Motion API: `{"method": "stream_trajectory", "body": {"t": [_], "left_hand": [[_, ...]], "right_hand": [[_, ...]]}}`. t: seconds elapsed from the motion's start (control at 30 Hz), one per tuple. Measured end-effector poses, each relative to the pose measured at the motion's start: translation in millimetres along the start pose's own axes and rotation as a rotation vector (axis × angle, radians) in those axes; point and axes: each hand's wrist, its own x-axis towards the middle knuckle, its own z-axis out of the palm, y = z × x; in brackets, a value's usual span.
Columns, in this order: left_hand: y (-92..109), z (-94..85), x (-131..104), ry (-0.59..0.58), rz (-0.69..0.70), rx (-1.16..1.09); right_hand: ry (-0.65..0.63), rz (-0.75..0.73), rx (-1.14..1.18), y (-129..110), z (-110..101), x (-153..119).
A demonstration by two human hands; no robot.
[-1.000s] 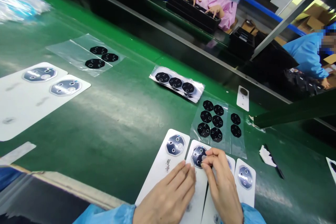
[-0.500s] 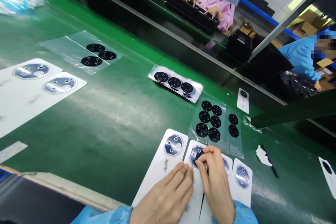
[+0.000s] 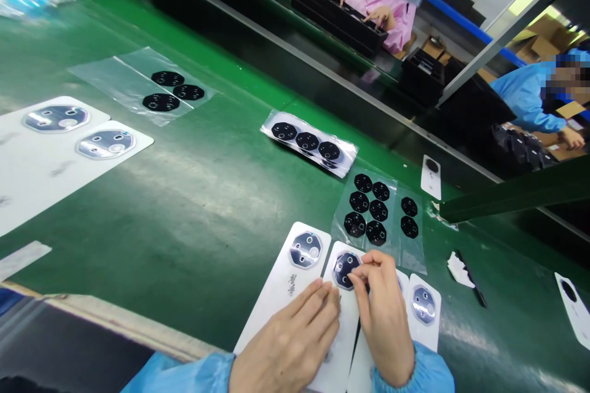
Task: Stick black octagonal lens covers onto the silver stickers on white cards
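My left hand (image 3: 292, 334) lies flat over a white panel, fingers stretched out and close together. That panel (image 3: 336, 247) carries a dark octagonal sticker (image 3: 342, 270) with round holes near its top. At the sticker's right edge, the thumb and fingertips of my right hand (image 3: 385, 313) are pinched; they hide part of that edge. To the left, another white panel (image 3: 271, 301) bears a shiny octagon and small dark characters. On the right, a further panel (image 3: 428, 334) also has a shiny octagon, and one between is mostly covered by my right hand.
Clear sheets (image 3: 341, 224) with several black octagons lie beyond my hands; a farther sheet (image 3: 133, 83) holds three. A stack of sticker strips (image 3: 308, 159) lies mid-table. White panels (image 3: 37, 178) are at left. A green post (image 3: 511, 193) rises at right. Two co-workers are across.
My right fingertips have shifted slightly right across the octagonal sticker, exposing more of it. My left hand stays nearly in place. The view has shifted slightly.
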Motion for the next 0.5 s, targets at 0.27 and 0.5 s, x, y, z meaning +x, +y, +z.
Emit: {"method": "stream_trajectory", "body": {"t": [0.27,0.5], "left_hand": [[2,9.9,-5,0.0,-0.016,-0.06],[1,0.9,0,-0.02,0.003,-0.031]], "right_hand": [[-0.199,-0.03,0.03,8,-12,-7],[-0.199,0.114,0.192,8,-31,7]]}}
